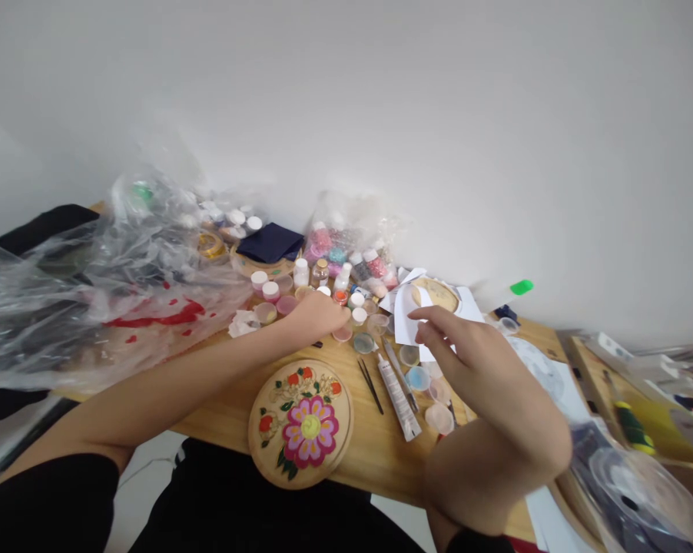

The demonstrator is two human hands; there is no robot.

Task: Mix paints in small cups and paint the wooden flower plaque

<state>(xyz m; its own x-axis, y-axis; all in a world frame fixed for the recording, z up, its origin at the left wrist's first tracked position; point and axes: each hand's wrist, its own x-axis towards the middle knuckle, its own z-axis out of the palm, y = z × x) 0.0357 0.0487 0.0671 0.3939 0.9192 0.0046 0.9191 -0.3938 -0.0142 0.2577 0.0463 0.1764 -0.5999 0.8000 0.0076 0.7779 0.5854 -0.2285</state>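
- Painted wooden disc is face up at the table's near edge, overhanging toward the lap. It's roundish, so no clear long axis; the big pink flower sits nearer the person, with little orange blossoms around the far and left sides.
- It's on the near side of both hands, apart from each: left hand beyond it, right hand off to its right.
- Left fingers are down among the pots, right by the orange pot, which sits mouth up. Can't tell if they're gripping anything.
- Right hand's loose, fingers half curled, nothing in it.
- Blue stuff in one cup, pink in another; clear bag holds jars of pink and teal bits.
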